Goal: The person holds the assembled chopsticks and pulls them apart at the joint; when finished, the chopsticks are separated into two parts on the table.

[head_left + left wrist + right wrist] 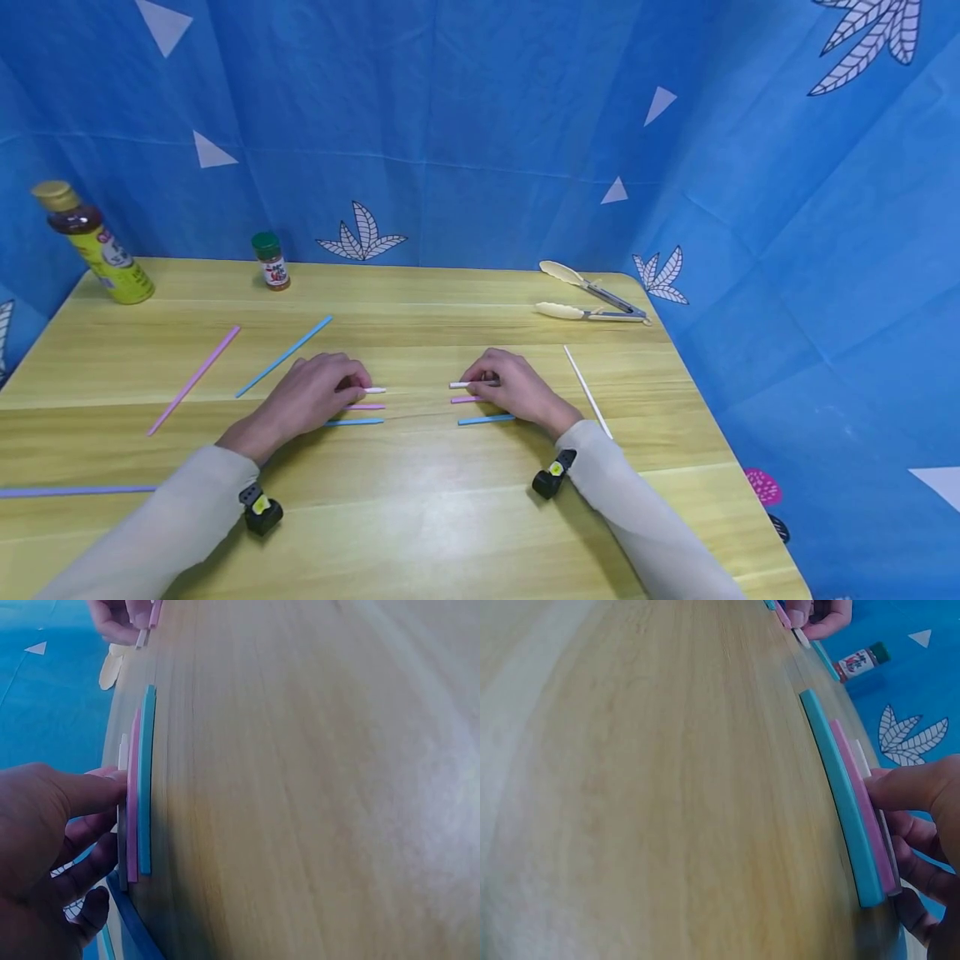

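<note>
My left hand (315,396) pinches a thin white stick (376,390) between thumb and fingers at the table's middle. Just in front of it lie a pink stick (133,802) and a blue stick (356,422), roughly parallel. Facing it across a gap, my right hand (521,390) pinches another white stick (459,385). A second pink stick (865,802) and blue stick (844,802) run alongside that one. In both wrist views the three sticks sit close side by side, and the fingers cover part of each white one.
Loose pink (193,381), blue (285,356) and purple (75,492) sticks lie to the left. Another white stick (587,392) rests beyond the right hand. Tongs (607,313), a green-capped jar (273,265) and a yellow-labelled bottle (112,258) are toward the back of the table (435,533).
</note>
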A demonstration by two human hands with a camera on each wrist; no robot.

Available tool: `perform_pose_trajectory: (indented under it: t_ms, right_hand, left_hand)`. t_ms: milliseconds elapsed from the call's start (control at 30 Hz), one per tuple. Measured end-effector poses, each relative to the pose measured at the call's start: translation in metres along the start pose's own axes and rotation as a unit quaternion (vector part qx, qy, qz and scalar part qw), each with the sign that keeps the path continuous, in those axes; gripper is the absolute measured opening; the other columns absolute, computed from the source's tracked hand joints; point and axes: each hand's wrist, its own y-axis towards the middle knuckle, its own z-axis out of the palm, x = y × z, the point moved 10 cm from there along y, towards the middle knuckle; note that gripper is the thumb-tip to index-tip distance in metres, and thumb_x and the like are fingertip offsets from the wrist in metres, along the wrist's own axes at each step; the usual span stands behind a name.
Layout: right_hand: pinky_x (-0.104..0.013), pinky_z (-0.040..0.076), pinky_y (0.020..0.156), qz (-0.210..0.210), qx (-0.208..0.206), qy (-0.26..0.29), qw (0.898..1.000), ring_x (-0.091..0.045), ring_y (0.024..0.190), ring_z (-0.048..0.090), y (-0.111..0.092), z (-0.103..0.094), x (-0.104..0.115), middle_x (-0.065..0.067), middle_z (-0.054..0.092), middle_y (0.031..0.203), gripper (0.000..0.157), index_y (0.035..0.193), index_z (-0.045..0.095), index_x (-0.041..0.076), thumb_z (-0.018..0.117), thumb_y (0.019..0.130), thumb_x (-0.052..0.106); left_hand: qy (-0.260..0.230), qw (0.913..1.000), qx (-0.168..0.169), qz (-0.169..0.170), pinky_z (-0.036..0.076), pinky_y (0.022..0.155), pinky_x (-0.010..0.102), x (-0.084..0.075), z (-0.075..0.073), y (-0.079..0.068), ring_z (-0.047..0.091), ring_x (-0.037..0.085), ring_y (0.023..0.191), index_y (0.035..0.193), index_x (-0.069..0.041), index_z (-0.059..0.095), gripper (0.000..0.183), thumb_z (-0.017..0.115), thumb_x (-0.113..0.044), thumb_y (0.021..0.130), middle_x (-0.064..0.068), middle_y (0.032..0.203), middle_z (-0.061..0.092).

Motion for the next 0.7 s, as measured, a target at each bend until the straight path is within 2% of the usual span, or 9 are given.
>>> perform_pose_trajectory:
  t_ms: [167, 267, 433, 567, 700]
  right_hand:
    - [-0.031, 0.051, 0.084, 0.008, -0.001, 0.014, 1.000, -0.012, 0.092, 0.062, -0.002, -0.002, -0.002, 0.004, 0.073, 0.106, 0.015, 0.117, 0.081, 0.018, 0.077, 0.103, 0.019]
    - [-0.034, 0.054, 0.089, 0.008, -0.015, 0.029, 0.999, -0.013, 0.097, 0.065, -0.006, -0.010, -0.005, 0.003, 0.074, 0.109, 0.017, 0.120, 0.080, 0.016, 0.076, 0.104, 0.018]
    - [-0.040, 0.056, 0.097, 0.018, -0.060, 0.030, 0.998, -0.016, 0.104, 0.069, -0.019, -0.033, -0.018, 0.000, 0.075, 0.114, 0.018, 0.120, 0.080, 0.014, 0.074, 0.104, 0.015]
    - [-0.043, 0.056, 0.095, 0.039, -0.092, 0.028, 0.995, -0.020, 0.104, 0.069, -0.037, -0.056, -0.036, -0.003, 0.076, 0.114, 0.019, 0.121, 0.080, 0.011, 0.074, 0.103, 0.014]
    - [-0.040, 0.056, 0.093, 0.076, -0.116, 0.020, 0.990, -0.021, 0.103, 0.068, -0.057, -0.077, -0.062, -0.005, 0.076, 0.113, 0.020, 0.123, 0.079, 0.010, 0.074, 0.104, 0.015]
  left_hand:
    - [-0.006, 1.0000, 0.005, -0.002, 0.042, 0.085, 0.045, 0.001, 0.001, 0.000, 0.064, 0.019, 0.092, 0.105, -0.019, 0.079, 0.006, 0.078, -0.014, 0.101, -0.005, 0.095, 0.073]
    - [-0.007, 1.0000, 0.004, -0.002, 0.042, 0.086, 0.046, 0.001, 0.001, 0.000, 0.064, 0.018, 0.093, 0.105, -0.020, 0.079, 0.007, 0.078, -0.014, 0.101, -0.005, 0.095, 0.073]
    - [-0.008, 1.0000, 0.002, 0.002, 0.043, 0.086, 0.047, 0.000, 0.000, 0.000, 0.065, 0.017, 0.093, 0.104, -0.020, 0.079, 0.007, 0.078, -0.014, 0.101, -0.006, 0.095, 0.073]
    - [-0.008, 1.0000, 0.001, 0.002, 0.042, 0.086, 0.047, 0.000, 0.000, -0.001, 0.065, 0.017, 0.094, 0.104, -0.020, 0.079, 0.007, 0.078, -0.014, 0.101, -0.007, 0.095, 0.073]
    - [-0.010, 0.9999, -0.001, 0.002, 0.042, 0.086, 0.047, 0.001, 0.000, -0.001, 0.065, 0.018, 0.094, 0.104, -0.020, 0.079, 0.007, 0.078, -0.014, 0.101, -0.007, 0.095, 0.073]
